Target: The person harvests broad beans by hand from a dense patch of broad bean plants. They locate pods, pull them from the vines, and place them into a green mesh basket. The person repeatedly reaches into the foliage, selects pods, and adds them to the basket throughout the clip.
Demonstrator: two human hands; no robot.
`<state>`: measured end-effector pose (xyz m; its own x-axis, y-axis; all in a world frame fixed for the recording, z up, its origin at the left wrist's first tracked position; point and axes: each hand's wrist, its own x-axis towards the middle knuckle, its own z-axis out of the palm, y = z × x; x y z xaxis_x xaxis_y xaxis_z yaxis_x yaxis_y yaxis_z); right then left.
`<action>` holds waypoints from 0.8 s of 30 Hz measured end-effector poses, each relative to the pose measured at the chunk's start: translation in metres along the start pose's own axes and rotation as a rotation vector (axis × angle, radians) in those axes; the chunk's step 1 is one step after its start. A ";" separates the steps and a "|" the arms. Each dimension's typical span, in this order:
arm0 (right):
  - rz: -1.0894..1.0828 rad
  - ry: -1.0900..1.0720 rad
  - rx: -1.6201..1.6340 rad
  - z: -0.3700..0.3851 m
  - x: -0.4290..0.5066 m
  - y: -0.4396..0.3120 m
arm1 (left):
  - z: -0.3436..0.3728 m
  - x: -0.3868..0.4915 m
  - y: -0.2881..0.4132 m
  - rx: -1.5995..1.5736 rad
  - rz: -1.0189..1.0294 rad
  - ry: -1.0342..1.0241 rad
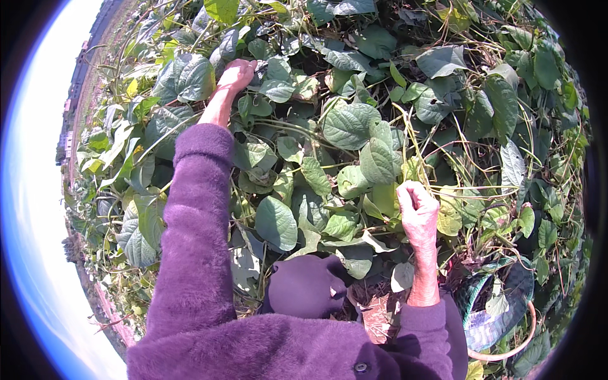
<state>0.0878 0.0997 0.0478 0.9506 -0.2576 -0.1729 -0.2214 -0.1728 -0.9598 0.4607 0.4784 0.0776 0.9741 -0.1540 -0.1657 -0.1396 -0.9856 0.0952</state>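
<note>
My left hand (237,75) reaches far out into the bean-like vines, its fingers curled at a dark gap beside a large green leaf (194,78). Its fingertips are partly hidden, so I cannot tell whether they grip anything. Closer to me, my right hand (419,209) is raised with the fingers curled in against the thumb. Thin yellowish vine stems (412,137) run down to just behind it, and a yellowing leaf (449,211) lies right beside it. Whether a stem or something small is inside those fingers cannot be seen.
A woven basket (522,285) with a pale curved handle (531,327) rests at my lower right, with a leaf (497,302) over its opening. My dark-clad knee (304,285) presses close to the foliage. Dry straw litter (377,316) covers reddish soil between my legs. Tangled vines spread all around.
</note>
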 end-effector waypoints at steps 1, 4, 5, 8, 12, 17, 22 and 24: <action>0.009 0.003 -0.005 -0.001 0.001 0.000 | -0.003 -0.006 0.009 -0.057 0.027 -0.049; 0.006 0.017 -0.030 -0.002 0.001 -0.003 | -0.009 -0.018 0.020 -0.146 0.109 -0.142; -0.001 0.016 -0.032 -0.002 0.001 -0.001 | -0.008 -0.020 0.022 -0.121 0.086 -0.109; -0.027 0.015 -0.040 -0.002 0.001 0.002 | 0.001 -0.021 0.020 -0.080 0.017 0.079; -0.027 0.010 -0.036 0.000 0.000 -0.001 | 0.003 -0.013 0.000 -0.039 0.054 -0.009; -0.020 0.025 -0.039 -0.001 0.003 0.001 | 0.000 -0.027 0.020 -0.099 0.132 0.368; -0.008 0.045 0.040 -0.002 0.003 -0.012 | -0.021 -0.069 0.103 -0.496 0.372 0.438; -0.031 0.064 0.116 0.006 0.004 -0.021 | -0.025 -0.103 0.136 -0.485 0.520 0.464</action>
<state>0.0976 0.1075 0.0660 0.9399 -0.3150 -0.1318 -0.1619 -0.0715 -0.9842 0.3460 0.3623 0.1318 0.7961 -0.4311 0.4248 -0.6014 -0.6421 0.4755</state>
